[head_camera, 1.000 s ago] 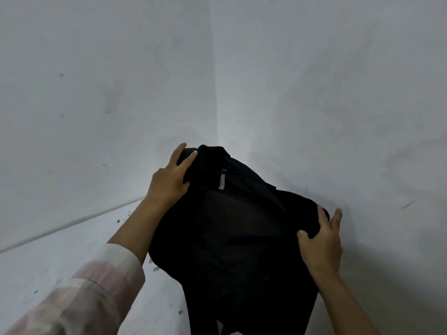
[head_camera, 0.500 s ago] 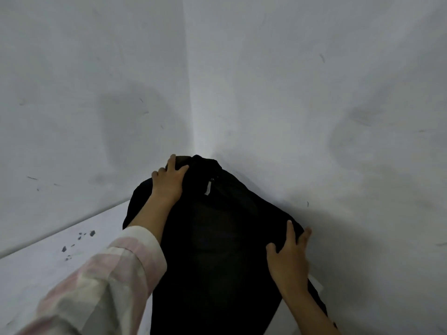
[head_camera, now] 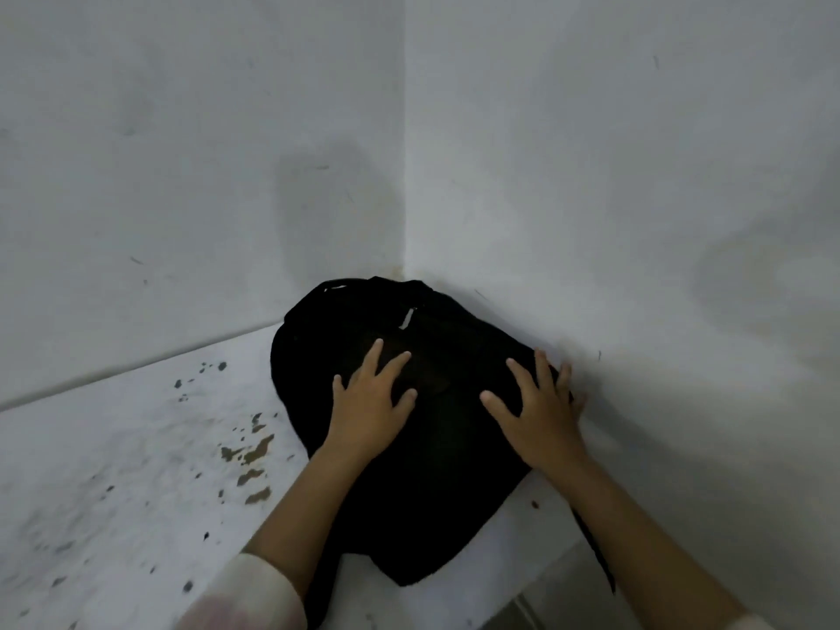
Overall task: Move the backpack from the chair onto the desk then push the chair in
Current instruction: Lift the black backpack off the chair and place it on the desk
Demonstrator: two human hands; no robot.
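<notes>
The black backpack (head_camera: 436,470) lies flat on the white desk (head_camera: 113,470), pushed into the corner where two walls meet. My left hand (head_camera: 368,406) rests palm down on its upper left part, fingers spread. My right hand (head_camera: 541,411) lies flat on its right side, fingers spread, close to the right wall. Neither hand grips the fabric. A dark strap (head_camera: 595,552) hangs off the desk's front edge on the right. The chair is out of view.
The desk top carries chipped, dark paint spots (head_camera: 250,452) left of the backpack. Grey walls close off the back (head_camera: 182,175) and the right side (head_camera: 636,197). The desk's front edge (head_camera: 536,579) shows at the lower right.
The backpack has gone down from held upright to lying flat on the desk in the corner. Both hands have let go of its edges and now rest open on top.
</notes>
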